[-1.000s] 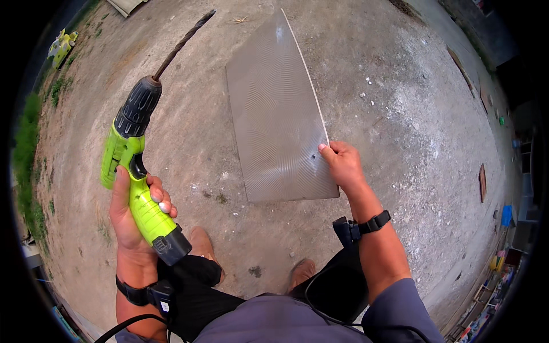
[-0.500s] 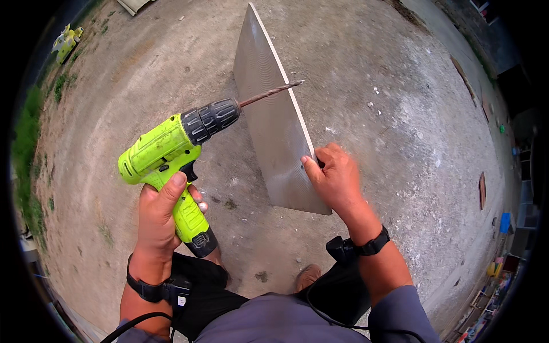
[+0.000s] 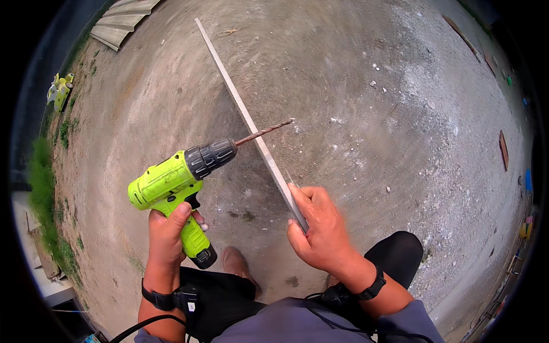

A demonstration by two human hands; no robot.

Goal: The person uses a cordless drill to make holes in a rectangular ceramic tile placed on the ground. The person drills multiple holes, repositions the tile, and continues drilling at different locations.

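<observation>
I have the left hand (image 3: 171, 231) gripping the green drill (image 3: 183, 171) by its handle and the right hand (image 3: 323, 231) clasping the near end of the thin panel (image 3: 243, 108) ahead of it, probably stiff yet brittle, best held by its edges.

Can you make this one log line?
left hand: holds green drill | right hand: grips panel | drill bit: appears across panel's edge

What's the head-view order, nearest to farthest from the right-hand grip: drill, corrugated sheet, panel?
From the right-hand grip:
1. Panel: touching, held in it.
2. Drill: to its left, in the left-hand grip.
3. Corrugated sheet: far upper left.
</observation>
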